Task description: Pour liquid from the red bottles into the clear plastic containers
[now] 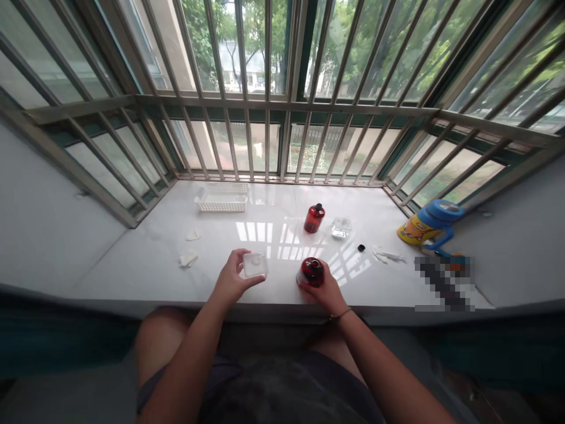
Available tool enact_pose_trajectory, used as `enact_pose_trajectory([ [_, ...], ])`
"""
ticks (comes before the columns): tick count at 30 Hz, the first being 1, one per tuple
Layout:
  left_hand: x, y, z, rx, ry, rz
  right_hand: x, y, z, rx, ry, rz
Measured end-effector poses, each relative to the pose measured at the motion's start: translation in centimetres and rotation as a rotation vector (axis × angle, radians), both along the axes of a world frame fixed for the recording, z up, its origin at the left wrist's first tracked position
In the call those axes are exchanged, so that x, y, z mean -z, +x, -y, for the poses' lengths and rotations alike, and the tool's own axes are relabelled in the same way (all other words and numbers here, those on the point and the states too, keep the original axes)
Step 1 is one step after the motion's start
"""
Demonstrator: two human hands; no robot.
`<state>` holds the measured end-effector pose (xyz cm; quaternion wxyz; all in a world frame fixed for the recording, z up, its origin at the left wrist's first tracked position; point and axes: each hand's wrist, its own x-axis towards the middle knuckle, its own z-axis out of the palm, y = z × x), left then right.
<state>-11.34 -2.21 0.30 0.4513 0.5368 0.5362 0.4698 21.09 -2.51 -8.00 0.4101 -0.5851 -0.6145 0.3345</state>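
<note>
Between the thumb and fingers of my left hand [232, 277] is a small square clear plastic container [255, 265], held above the white ledge. My right hand [325, 288] wraps round a dark red see-through bottle [311, 271] near the ledge's front edge. That bottle has no cap on, and its round opening faces up. A small black cap [361, 248] lies to the right of it. Farther back stands a second red bottle [314, 218] with a black cap on, and a clear plastic container [341, 227] sits beside it.
A white perforated basket [222, 198] stands at the back left. Crumpled white tissue pieces [188, 259] lie on the left. A blue and yellow mug [430, 222] and some thin white items [388, 254] are on the right. Metal window bars [282, 106] close off the back.
</note>
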Motion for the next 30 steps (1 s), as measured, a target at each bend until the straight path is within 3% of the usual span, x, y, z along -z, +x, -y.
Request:
enact_pose_trajectory([
  [2, 1.9, -0.1, -0.1, -0.032, -0.007, -0.028, -0.3, -0.3, -0.4, -0.027, 0.005, -0.006],
  [5, 3.6, -0.5, -0.2, -0.070, -0.014, -0.077, -0.7, -0.9, -1.1, -0.082, 0.005, 0.006],
  [9, 4.5, -1.0, -0.3, -0.072, -0.039, -0.101, -0.6, -1.1, -1.5, -0.144, 0.036, 0.025],
  [14, 5.8, -1.6, -0.4, 0.013, -0.021, -0.071, 0.6, 0.9, -0.7, -0.163, 0.214, 0.147],
  [19, 6.8, -2.2, -0.4, 0.065, -0.038, -0.142, 1.1, 6.0, -1.4, 0.087, 0.301, 0.518],
  [25, 7.4, -2.3, -0.1, 0.039, -0.055, -0.180, 0.1, 12.8, -5.3, 0.334, 0.091, 0.745],
  [30, 7.2, -2.5, 0.2, -0.024, -0.075, -0.276, -0.3, 15.8, -8.3, 0.454, -0.099, 0.871],
])
